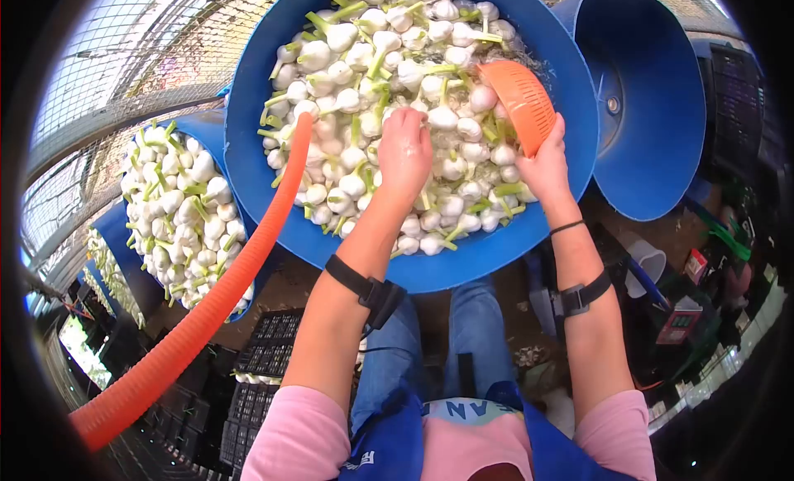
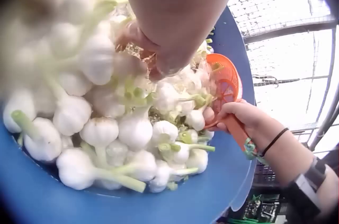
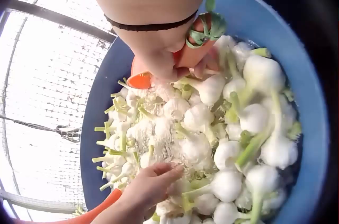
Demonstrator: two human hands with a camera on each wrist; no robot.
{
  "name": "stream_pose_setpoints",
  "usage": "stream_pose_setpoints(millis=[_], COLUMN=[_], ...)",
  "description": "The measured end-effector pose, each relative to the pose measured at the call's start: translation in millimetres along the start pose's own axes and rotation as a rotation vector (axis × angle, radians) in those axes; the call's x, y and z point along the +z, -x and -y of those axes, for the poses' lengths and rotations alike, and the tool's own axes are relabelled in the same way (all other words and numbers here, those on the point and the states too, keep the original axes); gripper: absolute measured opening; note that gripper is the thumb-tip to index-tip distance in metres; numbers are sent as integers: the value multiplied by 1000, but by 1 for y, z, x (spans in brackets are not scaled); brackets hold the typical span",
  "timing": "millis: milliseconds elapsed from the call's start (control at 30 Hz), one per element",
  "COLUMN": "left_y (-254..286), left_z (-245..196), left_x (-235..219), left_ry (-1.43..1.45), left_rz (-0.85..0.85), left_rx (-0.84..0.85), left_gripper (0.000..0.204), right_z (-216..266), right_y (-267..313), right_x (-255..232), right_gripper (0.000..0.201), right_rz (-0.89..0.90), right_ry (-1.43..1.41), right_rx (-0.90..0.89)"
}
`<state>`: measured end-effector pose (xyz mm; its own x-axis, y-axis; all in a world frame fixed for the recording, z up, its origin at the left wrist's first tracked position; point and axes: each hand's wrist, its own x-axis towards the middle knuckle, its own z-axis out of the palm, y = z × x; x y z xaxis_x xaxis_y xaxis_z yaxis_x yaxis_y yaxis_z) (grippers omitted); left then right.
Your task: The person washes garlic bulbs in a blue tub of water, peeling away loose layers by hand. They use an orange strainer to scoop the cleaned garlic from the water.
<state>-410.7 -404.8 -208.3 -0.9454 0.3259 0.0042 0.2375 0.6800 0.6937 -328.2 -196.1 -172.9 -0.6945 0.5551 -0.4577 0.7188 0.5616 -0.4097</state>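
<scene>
My right hand (image 1: 543, 168) grips the handle of an orange plastic strainer (image 1: 523, 103), whose slotted bowl tilts at the right side of a big blue tub (image 1: 413, 270). A green tie (image 3: 205, 29) is knotted round the handle. Garlic bulbs (image 1: 442, 117) with trimmed green stems fill the tub, floating in water that ripples near the middle. Over the bulbs at the tub's middle, my left hand (image 1: 405, 154) reaches down with its fingers loosely bent. In the right wrist view the left fingertips (image 3: 172, 169) touch the wet surface among the bulbs.
An orange ribbed hose (image 1: 248, 253) runs from the lower left over the tub's rim. Another blue container heaped with garlic (image 1: 178, 208) stands at left. A blue barrel (image 1: 653, 109) lies open at right. Black crates (image 1: 269, 344) sit below, and wire mesh (image 1: 136, 47) lines the back.
</scene>
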Motion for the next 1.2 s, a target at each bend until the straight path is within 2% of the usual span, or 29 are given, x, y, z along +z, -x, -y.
stream_pose_setpoints(millis=[67,133,200,233,300,433,467,567,667,700,767,867,1000,1033,1067,1100,1133,1200], left_y=[-52,-102,-136,-138,-138,-120,-109,-74,-49,-43,-33,-18,-1,5,12,17,21,32], left_z=[-8,6,19,18,17,19,21,33,27,34,38,53,70,73,74,72,66,62], left_x=[6,35,67,72,77,71,66,39,0,-12,-32,-46,-59,-63,-68,-74,-83,-86], left_ry=[137,110,-395,-398,-399,-435,-395,187,1123,1257,1480,1614,1578,1503,1429,1355,1180,806], left_rz=[-206,-50,401,504,726,882,806,521,214,201,133,107,2,-1,0,3,28,145], left_rx=[115,29,-131,-171,-252,-296,-237,-367,-697,-763,-826,-791,-818,-827,-835,-843,-941,-812], left_gripper=[17,20,33,36,43,53,59,54,44,35,35,35,32,31,31,31,33,37], right_z=[2,-5,-11,-12,-7,-3,1,15,36,44,51,38,30,36,41,41,40,50], right_y=[23,38,49,51,56,36,24,-25,-71,-87,-118,-153,-136,-120,-96,-77,-56,-9], right_x=[-8,-13,-19,-24,-41,-61,-62,-50,-20,-11,2,22,39,36,35,34,33,17], right_gripper=[92,91,91,91,90,94,95,96,97,98,99,99,96,96,91,90,88,89], right_rz=[-15,-17,-18,-23,-14,-183,-249,-353,-165,-101,-45,53,55,46,-59,-77,-95,-25], right_ry=[-26,-75,-139,-181,-354,-331,-197,24,24,44,99,121,51,50,54,48,41,39], right_rx=[-28,-62,-122,-162,-56,-137,-175,-362,-181,-119,-48,9,-72,-97,-227,-304,-380,-425])
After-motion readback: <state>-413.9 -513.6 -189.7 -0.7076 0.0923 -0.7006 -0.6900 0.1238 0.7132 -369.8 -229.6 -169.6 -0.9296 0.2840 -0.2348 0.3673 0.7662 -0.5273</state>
